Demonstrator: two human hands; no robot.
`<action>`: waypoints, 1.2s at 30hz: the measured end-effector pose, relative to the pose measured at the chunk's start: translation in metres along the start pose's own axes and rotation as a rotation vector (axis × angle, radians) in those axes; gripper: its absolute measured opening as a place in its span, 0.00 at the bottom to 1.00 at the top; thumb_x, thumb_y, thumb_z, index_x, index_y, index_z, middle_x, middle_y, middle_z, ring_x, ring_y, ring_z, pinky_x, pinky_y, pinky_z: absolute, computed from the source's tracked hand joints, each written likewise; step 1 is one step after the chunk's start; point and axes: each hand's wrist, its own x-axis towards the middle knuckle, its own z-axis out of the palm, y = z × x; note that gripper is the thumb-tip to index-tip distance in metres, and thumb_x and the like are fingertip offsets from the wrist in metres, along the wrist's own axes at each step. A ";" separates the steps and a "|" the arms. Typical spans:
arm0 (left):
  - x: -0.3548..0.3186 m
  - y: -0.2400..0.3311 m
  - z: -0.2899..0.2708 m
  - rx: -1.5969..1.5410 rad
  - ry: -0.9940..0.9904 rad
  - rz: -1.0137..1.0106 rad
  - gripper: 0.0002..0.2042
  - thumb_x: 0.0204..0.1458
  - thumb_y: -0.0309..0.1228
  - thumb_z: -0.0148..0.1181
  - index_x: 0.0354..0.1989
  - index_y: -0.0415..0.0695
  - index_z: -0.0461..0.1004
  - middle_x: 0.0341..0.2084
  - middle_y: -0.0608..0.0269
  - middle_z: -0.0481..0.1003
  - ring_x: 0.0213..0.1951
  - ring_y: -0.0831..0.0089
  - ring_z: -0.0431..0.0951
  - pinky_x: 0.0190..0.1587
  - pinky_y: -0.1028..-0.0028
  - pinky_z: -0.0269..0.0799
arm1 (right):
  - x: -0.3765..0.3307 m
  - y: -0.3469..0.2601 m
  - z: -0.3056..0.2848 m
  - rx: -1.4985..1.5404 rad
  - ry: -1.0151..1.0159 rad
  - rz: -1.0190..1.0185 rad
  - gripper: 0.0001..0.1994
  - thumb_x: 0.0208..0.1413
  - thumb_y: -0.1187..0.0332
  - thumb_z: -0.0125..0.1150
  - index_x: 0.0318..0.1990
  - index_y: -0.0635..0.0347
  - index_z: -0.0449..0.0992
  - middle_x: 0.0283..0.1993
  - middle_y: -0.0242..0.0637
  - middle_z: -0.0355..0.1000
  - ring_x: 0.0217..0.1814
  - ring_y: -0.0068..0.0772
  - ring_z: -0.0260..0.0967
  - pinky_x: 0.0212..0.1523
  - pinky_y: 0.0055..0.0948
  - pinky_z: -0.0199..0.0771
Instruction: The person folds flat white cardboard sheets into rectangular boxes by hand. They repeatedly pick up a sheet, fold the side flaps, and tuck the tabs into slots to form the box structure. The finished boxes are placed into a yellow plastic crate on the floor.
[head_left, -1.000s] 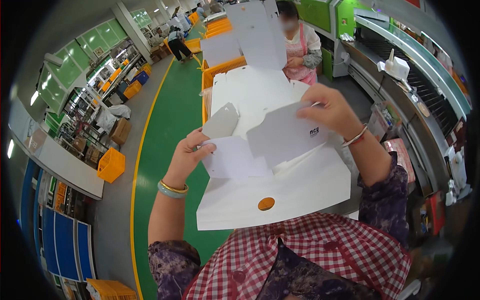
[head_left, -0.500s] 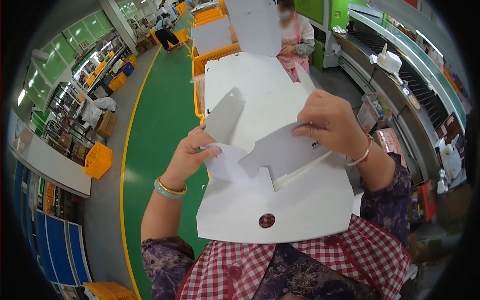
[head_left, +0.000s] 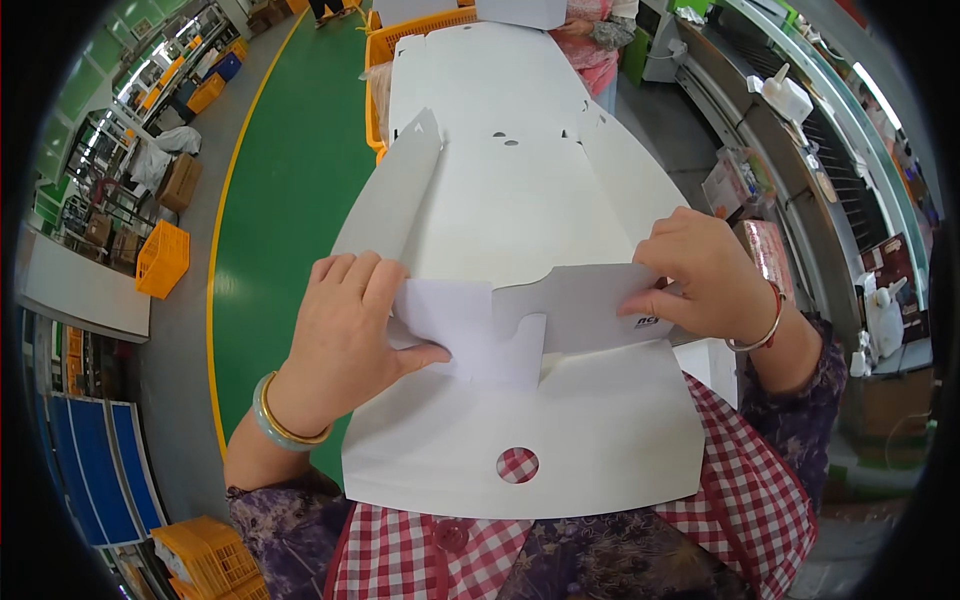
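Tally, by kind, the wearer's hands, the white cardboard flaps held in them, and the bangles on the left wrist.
Hands: 2 (left hand, right hand)
Cardboard flaps: 2 (left flap, right flap)
Left-wrist bangles: 2 (gold bangle, pale green bangle)
Total: 6

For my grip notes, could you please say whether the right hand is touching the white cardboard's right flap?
Touching: the head view shows the right hand pinching the right flap, thumb against its near face.
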 end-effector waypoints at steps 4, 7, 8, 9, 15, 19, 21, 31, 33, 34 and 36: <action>-0.008 0.005 -0.001 0.025 -0.019 -0.079 0.38 0.16 0.41 0.79 0.41 0.42 0.67 0.29 0.60 0.65 0.33 0.61 0.68 0.42 0.65 0.61 | 0.004 -0.001 0.003 -0.033 0.028 -0.009 0.17 0.34 0.60 0.74 0.19 0.58 0.69 0.18 0.35 0.62 0.24 0.40 0.61 0.28 0.34 0.59; -0.009 0.005 0.000 0.012 -0.004 -0.049 0.44 0.15 0.40 0.79 0.49 0.42 0.67 0.31 0.60 0.65 0.36 0.62 0.67 0.44 0.64 0.60 | 0.007 0.008 0.003 -0.026 0.001 0.013 0.17 0.41 0.56 0.70 0.21 0.56 0.70 0.18 0.35 0.63 0.26 0.40 0.62 0.29 0.36 0.60; -0.007 0.009 0.000 -0.001 0.010 -0.011 0.47 0.15 0.40 0.79 0.53 0.42 0.66 0.32 0.61 0.65 0.37 0.62 0.67 0.45 0.64 0.59 | 0.008 0.008 0.003 -0.005 0.010 0.008 0.17 0.41 0.56 0.70 0.21 0.57 0.70 0.18 0.35 0.63 0.26 0.41 0.63 0.29 0.36 0.60; -0.006 0.013 0.000 -0.015 0.022 0.021 0.50 0.14 0.40 0.79 0.57 0.42 0.65 0.33 0.61 0.65 0.39 0.62 0.66 0.46 0.64 0.59 | 0.010 0.007 0.002 0.019 0.015 0.001 0.17 0.41 0.55 0.70 0.21 0.57 0.71 0.18 0.35 0.63 0.26 0.41 0.63 0.28 0.36 0.60; -0.005 0.028 0.006 -0.004 0.041 0.047 0.53 0.20 0.37 0.78 0.65 0.47 0.60 0.31 0.62 0.64 0.36 0.64 0.66 0.43 0.64 0.59 | 0.025 0.005 0.002 0.068 -0.043 -0.063 0.17 0.42 0.56 0.70 0.22 0.59 0.71 0.19 0.37 0.64 0.26 0.43 0.63 0.28 0.37 0.61; -0.009 0.026 0.011 0.013 0.038 -0.028 0.51 0.22 0.37 0.78 0.64 0.49 0.60 0.30 0.63 0.63 0.35 0.65 0.66 0.41 0.65 0.59 | 0.032 -0.003 0.011 0.070 0.015 -0.147 0.17 0.39 0.61 0.73 0.20 0.60 0.68 0.17 0.37 0.61 0.23 0.42 0.58 0.30 0.33 0.58; -0.010 0.027 0.011 -0.018 0.063 -0.039 0.48 0.24 0.37 0.77 0.63 0.49 0.62 0.29 0.63 0.64 0.34 0.65 0.67 0.40 0.66 0.60 | 0.034 0.000 0.006 0.038 -0.041 -0.164 0.16 0.39 0.62 0.72 0.21 0.60 0.70 0.18 0.36 0.62 0.23 0.41 0.60 0.30 0.33 0.59; 0.028 -0.018 -0.006 -0.532 -0.341 -0.021 0.09 0.47 0.26 0.66 0.35 0.38 0.76 0.24 0.56 0.75 0.27 0.67 0.74 0.33 0.74 0.69 | 0.056 -0.014 0.004 0.017 -0.071 -0.160 0.13 0.45 0.61 0.67 0.25 0.62 0.73 0.19 0.41 0.65 0.25 0.44 0.65 0.29 0.37 0.63; 0.031 -0.015 -0.003 -0.547 -0.328 -0.061 0.09 0.47 0.26 0.65 0.36 0.38 0.76 0.23 0.57 0.75 0.26 0.68 0.74 0.32 0.73 0.69 | 0.059 -0.011 0.007 0.057 -0.083 -0.167 0.13 0.44 0.62 0.67 0.25 0.62 0.72 0.19 0.42 0.64 0.25 0.44 0.65 0.28 0.37 0.63; 0.032 -0.014 -0.001 -0.557 -0.321 -0.079 0.09 0.48 0.26 0.65 0.37 0.38 0.77 0.22 0.57 0.75 0.25 0.68 0.73 0.31 0.73 0.68 | 0.060 -0.009 0.009 0.076 -0.089 -0.168 0.13 0.44 0.62 0.67 0.24 0.63 0.72 0.19 0.42 0.64 0.24 0.44 0.65 0.28 0.37 0.63; 0.032 -0.014 0.003 -0.584 -0.239 -0.039 0.08 0.47 0.27 0.64 0.34 0.38 0.77 0.18 0.53 0.72 0.21 0.64 0.71 0.27 0.70 0.66 | 0.060 -0.006 0.010 0.091 -0.073 -0.174 0.13 0.44 0.62 0.68 0.25 0.63 0.72 0.20 0.43 0.64 0.24 0.44 0.64 0.27 0.37 0.62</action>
